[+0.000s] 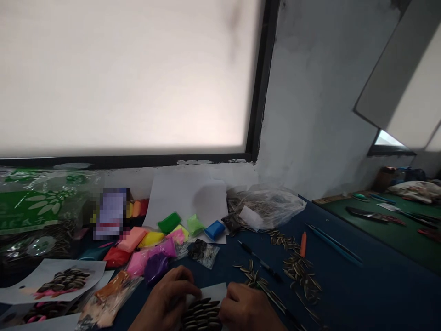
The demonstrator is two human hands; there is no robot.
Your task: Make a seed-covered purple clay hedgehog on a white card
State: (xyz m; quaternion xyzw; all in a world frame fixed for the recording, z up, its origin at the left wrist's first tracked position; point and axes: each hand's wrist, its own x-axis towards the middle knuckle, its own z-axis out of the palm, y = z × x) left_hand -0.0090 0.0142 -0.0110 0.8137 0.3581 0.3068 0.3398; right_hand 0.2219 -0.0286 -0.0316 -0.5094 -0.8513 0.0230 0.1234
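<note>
Between my hands lies a small white paper (pixel 216 290), partly out of frame at the bottom. Rows of striped sunflower seeds (pixel 201 314) cover it, overlapping closely. My left hand (pixel 172 294) rests at the paper's left edge, its fingers bent and a little apart, with the index finger reaching over the top of the seeds. At the right edge, my right hand (pixel 246 307) has its fingers curled together against the paper and the seeds. Its fingertips are hidden, so what they pinch cannot be made out.
Bright clay packets (pixel 153 239) lie beyond my left hand. Seed-covered papers (pixel 65 280) and a large seed bag (pixel 37 211) are left. Rightward are loose seeds (pixel 303 273), a pen (pixel 260 260), an orange stick (pixel 303 244) and blue tweezers (pixel 333 243). A green table (pixel 375 234) stands farther right.
</note>
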